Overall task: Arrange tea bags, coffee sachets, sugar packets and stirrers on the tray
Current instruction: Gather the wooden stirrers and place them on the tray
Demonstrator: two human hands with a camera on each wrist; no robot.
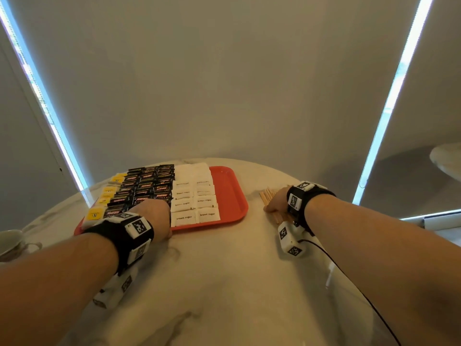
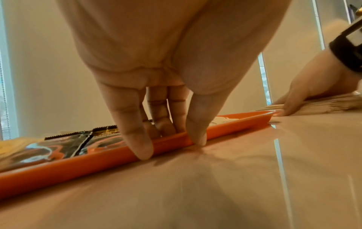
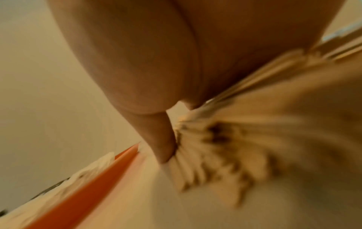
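A red tray (image 1: 229, 193) lies on the table with yellow tea bags (image 1: 96, 214) in its left column, black coffee sachets (image 1: 147, 186) beside them and white brown-sugar packets (image 1: 197, 196) in the middle; its right strip is bare. My left hand (image 1: 152, 216) straddles the tray's near rim (image 2: 78, 167), thumb (image 2: 197, 136) outside and middle fingers inside, next to a coffee sachet (image 2: 68, 147). My right hand (image 1: 275, 203) lies over a pile of wooden stirrers (image 1: 265, 196) on the table right of the tray. Its thumb (image 3: 162, 147) presses the pile's side (image 3: 225, 147); the view is blurred.
A cup on a saucer (image 1: 10, 242) stands at the table's left edge. The round marble table (image 1: 224, 283) curves away close behind the tray. A black cable (image 1: 349, 270) trails from my right wrist. Another tabletop (image 1: 446, 158) shows at far right.
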